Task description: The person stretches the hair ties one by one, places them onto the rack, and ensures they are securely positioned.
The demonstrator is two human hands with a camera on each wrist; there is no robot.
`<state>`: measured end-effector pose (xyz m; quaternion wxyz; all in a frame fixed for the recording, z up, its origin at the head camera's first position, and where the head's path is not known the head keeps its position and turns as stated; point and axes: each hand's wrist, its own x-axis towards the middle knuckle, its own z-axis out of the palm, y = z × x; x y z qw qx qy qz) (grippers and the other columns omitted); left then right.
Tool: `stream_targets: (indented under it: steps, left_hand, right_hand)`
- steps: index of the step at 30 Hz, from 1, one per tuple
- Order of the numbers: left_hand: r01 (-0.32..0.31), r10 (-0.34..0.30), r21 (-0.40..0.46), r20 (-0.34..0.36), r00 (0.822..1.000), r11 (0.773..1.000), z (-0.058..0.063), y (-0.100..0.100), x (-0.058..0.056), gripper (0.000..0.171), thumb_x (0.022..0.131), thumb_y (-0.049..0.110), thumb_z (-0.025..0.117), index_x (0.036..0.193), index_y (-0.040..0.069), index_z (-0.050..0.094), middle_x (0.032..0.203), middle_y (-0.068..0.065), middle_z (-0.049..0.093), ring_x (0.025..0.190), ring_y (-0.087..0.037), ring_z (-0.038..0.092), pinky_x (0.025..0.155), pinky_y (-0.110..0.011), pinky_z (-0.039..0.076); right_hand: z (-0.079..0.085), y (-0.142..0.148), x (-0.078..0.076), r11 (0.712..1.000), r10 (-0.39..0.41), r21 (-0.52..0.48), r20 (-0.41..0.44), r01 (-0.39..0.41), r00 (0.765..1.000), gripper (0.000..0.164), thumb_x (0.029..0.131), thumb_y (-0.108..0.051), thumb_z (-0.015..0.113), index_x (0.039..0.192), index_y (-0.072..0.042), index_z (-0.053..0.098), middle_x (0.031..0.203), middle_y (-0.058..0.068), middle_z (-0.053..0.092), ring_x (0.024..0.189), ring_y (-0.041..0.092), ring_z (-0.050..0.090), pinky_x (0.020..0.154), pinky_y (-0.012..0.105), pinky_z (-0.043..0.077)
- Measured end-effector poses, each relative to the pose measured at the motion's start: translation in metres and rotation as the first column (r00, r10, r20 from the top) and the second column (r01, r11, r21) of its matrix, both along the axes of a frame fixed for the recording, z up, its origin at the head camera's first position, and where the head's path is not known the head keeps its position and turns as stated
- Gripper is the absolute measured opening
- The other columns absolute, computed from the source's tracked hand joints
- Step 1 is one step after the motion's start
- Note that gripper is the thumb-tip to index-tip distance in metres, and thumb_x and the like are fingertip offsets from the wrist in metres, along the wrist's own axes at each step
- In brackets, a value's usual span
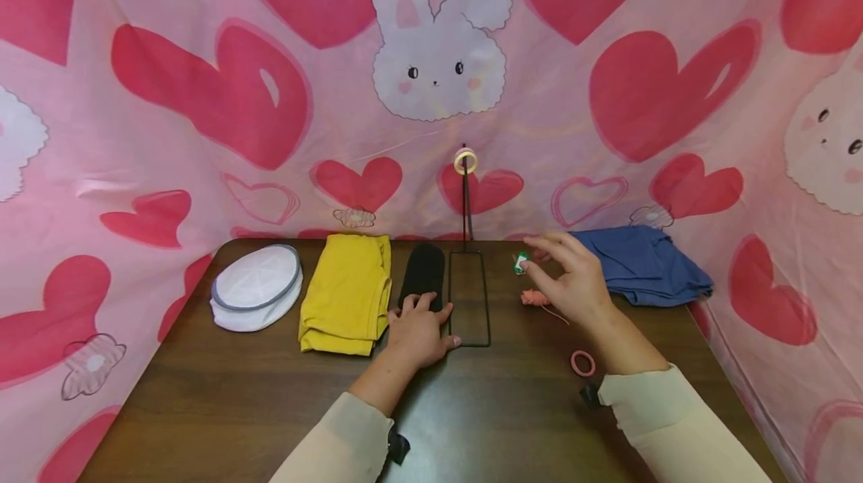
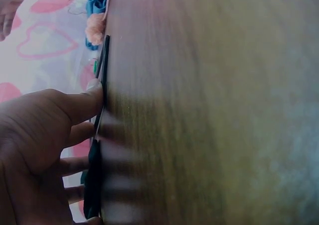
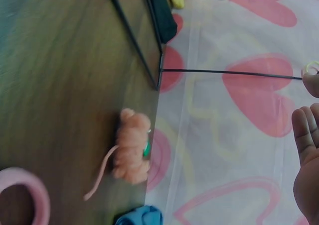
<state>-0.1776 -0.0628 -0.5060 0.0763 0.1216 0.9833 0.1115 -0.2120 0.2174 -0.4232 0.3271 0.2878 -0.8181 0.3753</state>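
Observation:
My left hand (image 1: 419, 332) rests with spread fingers on the near end of a long black cloth piece (image 1: 425, 266) with a rounded far end. Its thumb lies at the rectangular wire base of a black metal stand (image 1: 488, 303); in the left wrist view the thumb (image 2: 94, 93) presses that dark wire. A yellow ring (image 1: 465, 162) hangs at the stand's top. Raised over the table, my right hand (image 1: 573, 277) has its thumb and fingers apart and holds nothing. Near its fingertips in the head view are a small green-and-white thing (image 1: 521, 263) and a pink yarn bundle (image 1: 535, 297).
A yellow folded cloth (image 1: 345, 294) and a white round item with grey rim (image 1: 256, 281) lie at the left. Blue folded cloth (image 1: 640, 266) sits at the back right. A pink ring (image 1: 583, 364) lies near my right sleeve. A printed pink curtain (image 1: 539, 138) surrounds the table.

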Motion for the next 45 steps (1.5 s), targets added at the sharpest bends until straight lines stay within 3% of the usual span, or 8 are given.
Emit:
stream_targets:
  steps: [8, 18, 25, 32, 39, 45]
  left_hand:
    - [0.002, -0.002, 0.004, -0.004, 1.0, 1.0, 0.001, 0.0, 0.0, 0.069, 0.091, 0.065, 0.067, 0.153, 0.035, 0.054, 0.162, -0.008, 0.04, 0.145, -0.039, 0.033, 0.108, -0.072, 0.032]
    - [0.002, -0.002, -0.004, -0.002, 1.0, 1.0, 0.004, 0.001, 0.003, 0.069, 0.092, 0.064, 0.067, 0.153, 0.034, 0.054, 0.162, -0.009, 0.041, 0.144, -0.04, 0.034, 0.107, -0.072, 0.033]
    - [0.005, -0.005, -0.017, -0.019, 1.0, 1.0, 0.002, 0.001, 0.002, 0.068, 0.092, 0.064, 0.067, 0.152, 0.035, 0.054, 0.161, -0.009, 0.041, 0.144, -0.04, 0.035, 0.106, -0.072, 0.034]
    - [0.003, -0.003, -0.022, -0.018, 1.0, 1.0, 0.002, 0.001, 0.002, 0.069, 0.092, 0.065, 0.066, 0.153, 0.035, 0.054, 0.162, -0.008, 0.04, 0.144, -0.039, 0.034, 0.106, -0.071, 0.034]
    - [0.004, -0.005, -0.013, -0.011, 1.0, 1.0, 0.002, 0.002, 0.002, 0.069, 0.092, 0.064, 0.067, 0.152, 0.034, 0.054, 0.161, -0.009, 0.041, 0.144, -0.04, 0.035, 0.106, -0.072, 0.034]
    - [0.004, -0.004, -0.01, -0.016, 1.0, 1.0, 0.003, 0.002, 0.003, 0.069, 0.092, 0.064, 0.067, 0.152, 0.034, 0.055, 0.161, -0.009, 0.041, 0.144, -0.04, 0.035, 0.106, -0.072, 0.034]
  right_hand:
    - [-0.01, 0.025, 0.019, 0.997, -0.034, 0.069, 0.016, 0.033, 0.999, 0.044, 0.077, -0.002, 0.089, 0.119, -0.005, 0.077, 0.112, 0.007, 0.07, 0.088, 0.019, 0.068, 0.074, 0.019, 0.046]
    - [-0.02, 0.052, 0.04, 0.994, -0.041, 0.102, -0.005, 0.041, 0.999, 0.054, 0.07, 0.005, 0.089, 0.121, -0.009, 0.077, 0.111, 0.006, 0.07, 0.087, 0.014, 0.064, 0.082, 0.014, 0.048]
    - [-0.033, 0.075, 0.052, 0.984, -0.092, 0.158, 0.073, 0.079, 0.993, 0.051, 0.072, -0.002, 0.091, 0.121, -0.008, 0.077, 0.113, 0.005, 0.07, 0.092, 0.015, 0.066, 0.088, 0.008, 0.043]
    - [-0.044, 0.098, 0.062, 0.974, -0.118, 0.207, 0.111, 0.093, 0.987, 0.059, 0.069, -0.001, 0.092, 0.125, -0.009, 0.074, 0.115, 0.003, 0.072, 0.095, 0.008, 0.065, 0.083, 0.008, 0.045]
    - [-0.053, 0.116, 0.069, 0.96, -0.153, 0.256, 0.159, 0.109, 0.975, 0.063, 0.067, -0.003, 0.095, 0.126, -0.01, 0.074, 0.115, 0.003, 0.073, 0.108, 0.002, 0.06, 0.094, 0.002, 0.035]
    - [-0.062, 0.13, 0.069, 0.926, -0.222, 0.356, 0.238, 0.128, 0.946, 0.059, 0.069, -0.013, 0.096, 0.125, -0.012, 0.074, 0.116, 0.004, 0.073, 0.109, 0.024, 0.062, 0.097, 0.003, 0.028]
